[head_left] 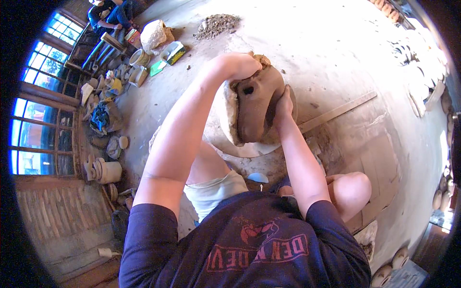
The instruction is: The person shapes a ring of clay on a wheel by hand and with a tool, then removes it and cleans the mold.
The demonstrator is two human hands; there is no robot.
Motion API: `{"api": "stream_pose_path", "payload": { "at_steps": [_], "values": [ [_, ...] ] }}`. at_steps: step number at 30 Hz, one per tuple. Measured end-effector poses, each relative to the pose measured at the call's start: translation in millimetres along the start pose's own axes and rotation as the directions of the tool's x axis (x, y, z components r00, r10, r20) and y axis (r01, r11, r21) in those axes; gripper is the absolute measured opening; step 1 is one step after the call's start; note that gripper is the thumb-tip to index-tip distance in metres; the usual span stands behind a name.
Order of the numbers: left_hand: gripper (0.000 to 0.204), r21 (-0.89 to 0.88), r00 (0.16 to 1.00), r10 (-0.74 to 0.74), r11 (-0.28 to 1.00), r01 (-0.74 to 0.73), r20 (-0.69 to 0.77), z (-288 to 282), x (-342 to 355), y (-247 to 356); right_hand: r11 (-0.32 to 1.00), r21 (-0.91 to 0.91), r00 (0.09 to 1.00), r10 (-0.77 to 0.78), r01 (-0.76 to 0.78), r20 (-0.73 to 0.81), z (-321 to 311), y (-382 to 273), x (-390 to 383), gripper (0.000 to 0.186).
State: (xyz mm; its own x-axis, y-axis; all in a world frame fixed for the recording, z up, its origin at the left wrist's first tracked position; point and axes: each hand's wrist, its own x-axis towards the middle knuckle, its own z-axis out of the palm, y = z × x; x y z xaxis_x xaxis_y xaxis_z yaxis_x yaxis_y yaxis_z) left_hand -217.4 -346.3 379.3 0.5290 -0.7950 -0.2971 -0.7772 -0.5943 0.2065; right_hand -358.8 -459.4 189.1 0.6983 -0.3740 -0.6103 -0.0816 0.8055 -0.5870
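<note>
A brown wet clay piece (259, 108) with a dark hole near its top sits against a pale, rough-edged mould (228, 120), over a round board (249, 151). My left hand (242, 66) grips the top of the piece, its fingertips curled at a lumpy clay edge (262, 61) and partly hidden. My right hand (283, 104) holds the right side of the piece, with its fingers mostly out of sight behind the clay. A small pale blue curved scraper (258, 177) lies on the floor below, between my legs.
A wooden plank (345, 105) extends to the right. Tubs (139, 57), buckets (108, 170) and bags line the left, under windows. A person (103, 19) sits at the back left near a clay rubble pile (216, 26). Pottery pieces (410, 67) line the right.
</note>
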Motion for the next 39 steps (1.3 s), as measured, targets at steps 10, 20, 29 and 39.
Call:
{"api": "stream_pose_path", "payload": {
  "at_steps": [10,20,29,39],
  "values": [
    [0.031,0.129,0.995,0.057,0.989,-0.068,0.083,9,37,-20,0.983,-0.175,0.989,-0.073,0.050,-0.129,4,2,13,0.075],
    [0.032,0.063,0.998,0.028,0.998,-0.032,0.064,6,37,2,0.822,-0.551,0.926,-0.308,0.143,-0.220,-23,13,54,0.073],
    [0.038,0.070,0.997,-0.027,0.997,0.022,0.070,14,67,5,0.791,-0.551,0.926,-0.368,0.266,-0.080,-40,8,38,0.060],
    [0.035,-0.105,0.980,0.010,0.994,0.012,0.200,21,95,-19,0.835,-0.326,0.862,-0.497,0.443,-0.102,-67,32,-63,0.040]
  ]
}}
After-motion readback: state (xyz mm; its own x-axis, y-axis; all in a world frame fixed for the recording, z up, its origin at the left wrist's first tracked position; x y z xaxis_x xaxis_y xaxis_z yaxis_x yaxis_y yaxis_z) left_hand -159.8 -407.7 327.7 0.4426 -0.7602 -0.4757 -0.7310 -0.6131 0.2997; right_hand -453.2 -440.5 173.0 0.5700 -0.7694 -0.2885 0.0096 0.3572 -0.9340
